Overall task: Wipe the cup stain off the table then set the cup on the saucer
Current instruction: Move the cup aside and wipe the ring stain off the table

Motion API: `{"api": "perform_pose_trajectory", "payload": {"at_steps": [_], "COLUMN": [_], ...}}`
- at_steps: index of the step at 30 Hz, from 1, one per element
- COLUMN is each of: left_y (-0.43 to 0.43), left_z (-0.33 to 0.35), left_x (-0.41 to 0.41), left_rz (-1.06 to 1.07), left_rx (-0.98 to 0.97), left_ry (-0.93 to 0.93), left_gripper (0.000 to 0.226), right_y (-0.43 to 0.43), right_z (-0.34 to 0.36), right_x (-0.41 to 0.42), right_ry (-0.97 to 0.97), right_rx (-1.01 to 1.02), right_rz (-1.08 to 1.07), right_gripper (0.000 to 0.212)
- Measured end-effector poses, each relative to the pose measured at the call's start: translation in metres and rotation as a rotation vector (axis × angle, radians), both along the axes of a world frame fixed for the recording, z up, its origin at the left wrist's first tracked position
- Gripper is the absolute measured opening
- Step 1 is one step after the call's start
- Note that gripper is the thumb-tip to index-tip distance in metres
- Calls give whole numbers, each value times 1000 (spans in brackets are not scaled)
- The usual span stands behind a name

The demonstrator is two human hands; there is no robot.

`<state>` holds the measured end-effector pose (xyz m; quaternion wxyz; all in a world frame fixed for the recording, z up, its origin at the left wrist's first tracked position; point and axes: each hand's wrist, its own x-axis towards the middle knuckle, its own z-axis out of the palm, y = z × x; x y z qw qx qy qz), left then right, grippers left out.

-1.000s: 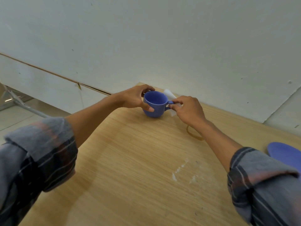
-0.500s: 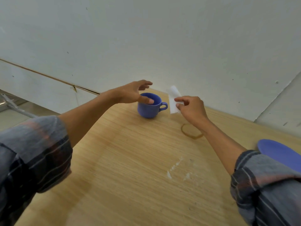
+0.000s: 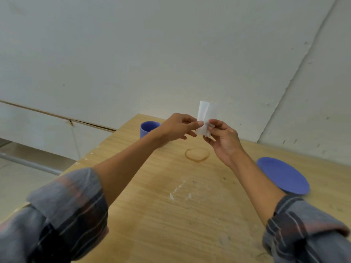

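Observation:
A folded white tissue [image 3: 204, 115] is held up above the wooden table [image 3: 152, 215], pinched by both my left hand [image 3: 179, 126] and my right hand [image 3: 223, 138]. Below the hands a brown ring-shaped cup stain [image 3: 197, 155] marks the table. The blue cup [image 3: 147, 128] stands upright near the table's far left corner, partly hidden behind my left wrist. A blue saucer [image 3: 283, 175] lies flat on the right side of the table.
A white wall [image 3: 171, 54] rises directly behind the table's far edge. White smudges [image 3: 180, 190] mark the wood in the middle. The table's left edge drops to a tiled floor with a metal bar [image 3: 28, 164].
My left hand let go of the cup and moved right to join my right hand on the tissue. The tissue was lifted higher. The view shifted, showing more of the saucer.

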<state>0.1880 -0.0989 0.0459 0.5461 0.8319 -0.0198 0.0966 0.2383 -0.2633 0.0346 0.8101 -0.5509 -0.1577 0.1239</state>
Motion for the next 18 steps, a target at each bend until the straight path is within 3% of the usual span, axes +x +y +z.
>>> {"api": "perform_pose_trajectory", "payload": {"at_steps": [3, 7, 11, 13, 16, 18], "left_y": [-11, -16, -13, -13, -17, -23], "left_z": [11, 28, 53, 66, 84, 91], "left_x": [-1, -2, 4, 6, 9, 12], "left_rz": [-15, -58, -101, -135, -188, -236], "left_rx": [-3, 53, 357, 552, 779, 844], "left_ry": [-56, -75, -62, -27, 19, 24], "left_gripper": [21, 17, 8, 9, 8, 8], "right_y": [-14, -31, -50, -58, -65, -64], "right_z": [4, 6, 12, 17, 21, 22], "right_x": [-6, -8, -2, 3, 8, 11], "right_ry": [50, 90, 144, 30, -300, -412], "right_rx": [96, 107, 131, 32, -317, -461], "right_rz": [32, 83, -72, -169, -130, -20], "right_gripper": [25, 31, 13, 8, 44, 60]}}
